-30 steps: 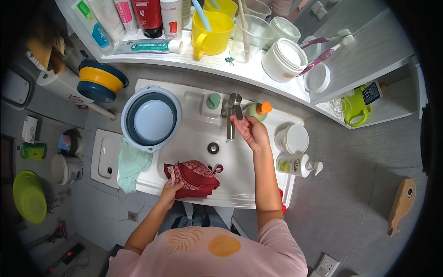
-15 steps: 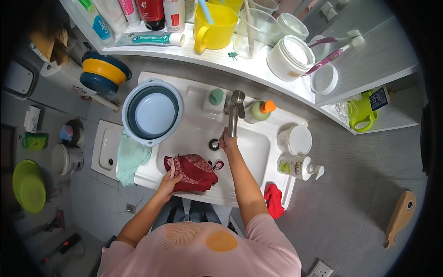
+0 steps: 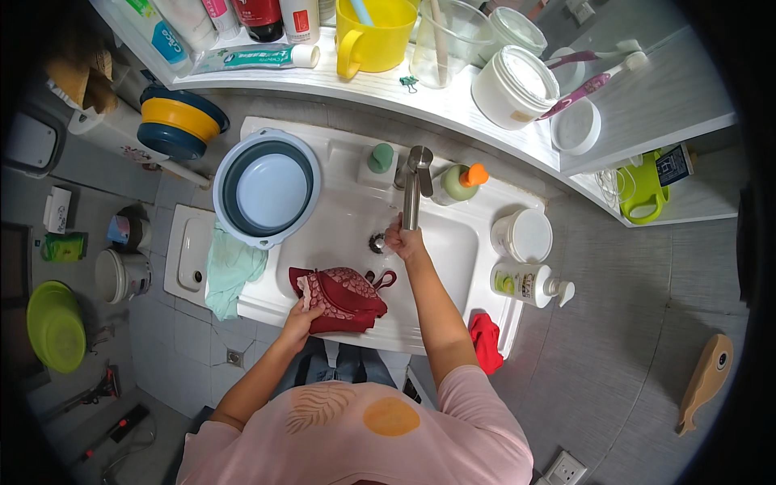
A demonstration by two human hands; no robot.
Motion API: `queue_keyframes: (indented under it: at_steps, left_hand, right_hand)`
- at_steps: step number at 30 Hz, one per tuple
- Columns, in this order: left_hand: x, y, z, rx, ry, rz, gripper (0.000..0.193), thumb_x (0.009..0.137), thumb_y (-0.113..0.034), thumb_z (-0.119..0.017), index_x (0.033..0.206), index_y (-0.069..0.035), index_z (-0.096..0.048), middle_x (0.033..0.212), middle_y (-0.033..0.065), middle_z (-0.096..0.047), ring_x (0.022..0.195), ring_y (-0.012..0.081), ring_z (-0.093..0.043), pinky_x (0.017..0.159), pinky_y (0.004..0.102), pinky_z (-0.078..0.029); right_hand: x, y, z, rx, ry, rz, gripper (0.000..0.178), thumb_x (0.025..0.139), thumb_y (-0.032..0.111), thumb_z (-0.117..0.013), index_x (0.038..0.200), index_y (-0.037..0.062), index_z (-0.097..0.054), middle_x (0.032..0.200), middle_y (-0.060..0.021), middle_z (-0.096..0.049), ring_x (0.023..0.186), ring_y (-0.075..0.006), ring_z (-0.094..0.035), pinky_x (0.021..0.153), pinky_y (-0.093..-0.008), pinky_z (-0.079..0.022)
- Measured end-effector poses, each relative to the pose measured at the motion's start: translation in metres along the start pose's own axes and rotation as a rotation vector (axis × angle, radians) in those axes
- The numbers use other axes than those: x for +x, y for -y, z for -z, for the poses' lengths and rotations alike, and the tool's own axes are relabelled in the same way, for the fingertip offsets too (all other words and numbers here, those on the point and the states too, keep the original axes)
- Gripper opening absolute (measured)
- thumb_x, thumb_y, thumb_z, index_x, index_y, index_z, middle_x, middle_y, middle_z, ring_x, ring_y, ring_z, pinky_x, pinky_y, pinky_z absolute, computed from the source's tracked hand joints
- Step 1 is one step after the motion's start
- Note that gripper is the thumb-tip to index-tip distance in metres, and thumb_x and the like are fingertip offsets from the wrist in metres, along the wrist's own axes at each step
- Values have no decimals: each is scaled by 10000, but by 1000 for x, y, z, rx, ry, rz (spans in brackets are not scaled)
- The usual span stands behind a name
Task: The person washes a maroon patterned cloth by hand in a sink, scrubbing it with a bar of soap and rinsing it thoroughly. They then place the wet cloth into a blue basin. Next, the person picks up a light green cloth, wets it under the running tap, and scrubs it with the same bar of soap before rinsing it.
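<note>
My left hand [image 3: 301, 320] grips the near left edge of a dark red bra [image 3: 343, 297] with a pink lace pattern, held over the front of the white sink [image 3: 440, 279]. A loop of its strap sticks out to the right. My right hand [image 3: 402, 240] is at the outlet end of the metal faucet [image 3: 411, 186], its fingers curled around the spout from below. The spout partly hides this hand. Just left of those fingers is the drain [image 3: 377, 242].
A blue folding basin [image 3: 223, 190] rests at the sink's left, beside a mint cloth [image 3: 234, 271]. Soap bottles [image 3: 460, 183] stand behind the faucet. On the right edge are a white tub [image 3: 529, 236], a pump bottle [image 3: 525, 284] and a red cloth [image 3: 486, 343]. A loaded shelf [image 3: 449, 99] overhangs the back.
Both hands keep nearly the same places, the left on the bra and the right at the spout. The view has shifted slightly. The drain looks shinier and less dark than before.
</note>
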State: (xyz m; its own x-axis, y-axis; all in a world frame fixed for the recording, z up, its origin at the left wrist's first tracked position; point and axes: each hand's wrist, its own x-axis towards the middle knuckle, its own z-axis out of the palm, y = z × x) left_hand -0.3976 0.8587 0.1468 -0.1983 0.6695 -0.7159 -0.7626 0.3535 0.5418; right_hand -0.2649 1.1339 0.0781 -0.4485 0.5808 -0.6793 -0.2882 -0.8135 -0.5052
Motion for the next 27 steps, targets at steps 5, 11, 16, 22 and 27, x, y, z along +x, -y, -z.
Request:
queue_keyframes:
  at_steps: [5, 11, 16, 22, 27]
  left_hand:
    - [0, -1, -1, -9, -1, 14, 387, 841, -31, -539, 1214, -27, -436, 1099, 82, -566, 977, 180, -563, 873, 308, -447]
    - [0, -1, -2, -42, 3, 45, 372, 843, -32, -539, 1202, -25, -442, 1093, 83, -568, 983, 183, -562, 878, 310, -449]
    - [6, -13, -24, -34, 82, -22, 351, 843, -32, -544, 1182, -10, -455, 1082, 82, -569, 970, 173, -562, 875, 302, -449]
    - [35, -23, -48, 171, 223, -30, 393, 831, -72, -592, 1177, 35, -439, 1068, 93, -563, 952, 148, -550, 858, 266, -439]
    - [27, -25, -63, 452, 392, 20, 529, 845, -134, -596, 1282, -6, -326, 1046, 83, -573, 965, 136, -544, 821, 254, -436]
  right_hand:
    - [-3, -3, -6, -94, -69, 49, 185, 902, 191, -442, 768, 68, -475, 600, 7, -392, 483, -99, -366, 377, -217, -278]
    - [-10, 3, 7, 91, 103, -60, 146, 894, 187, -462, 864, 51, -506, 640, -10, -444, 508, -121, -434, 447, -230, -375]
    - [-45, -2, 3, -769, 296, 129, 274, 880, 216, -508, 1037, -7, -532, 872, -76, -566, 739, -151, -553, 634, -238, -465]
    - [-106, -3, -4, -612, 110, 1, 336, 918, 293, -478, 1057, -5, -544, 967, -57, -613, 864, -110, -571, 772, -241, -464]
    - [-124, 38, 17, -326, 0, 35, 272, 925, 259, -461, 1007, 22, -566, 920, -72, -631, 838, -131, -597, 767, -243, -479]
